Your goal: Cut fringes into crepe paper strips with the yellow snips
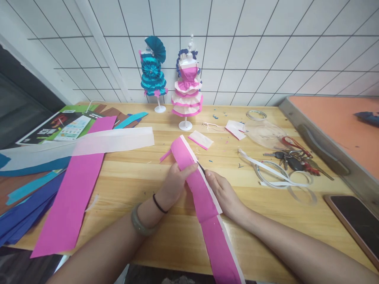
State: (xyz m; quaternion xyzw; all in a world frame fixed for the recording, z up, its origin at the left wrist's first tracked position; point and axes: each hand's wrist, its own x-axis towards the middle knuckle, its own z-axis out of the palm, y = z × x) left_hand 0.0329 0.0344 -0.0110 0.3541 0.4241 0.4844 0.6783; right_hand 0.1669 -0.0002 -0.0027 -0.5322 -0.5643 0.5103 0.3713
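Observation:
A long pink paper strip point(204, 201) with a white edge runs from the middle of the table down past its front edge. My left hand point(174, 183) is closed on the strip, thumb on top and fingers underneath. On the strip's right side my right hand point(222, 191) is closed round a dark tool point(201, 167), mostly hidden, whose dark part meets the white edge. Beyond the hands stand two small dress forms, one in a pink and white paper dress point(187, 98), the other in a teal paper dress point(152, 77).
Paper strips in pink point(77, 189), white point(127, 140) and blue lie at the left over a green printed sheet point(74, 114). At the right are tape rolls point(256, 114), keys point(293, 162), a phone point(355, 221) and an orange surface point(334, 118). Paper scraps point(201, 139) lie behind the hands.

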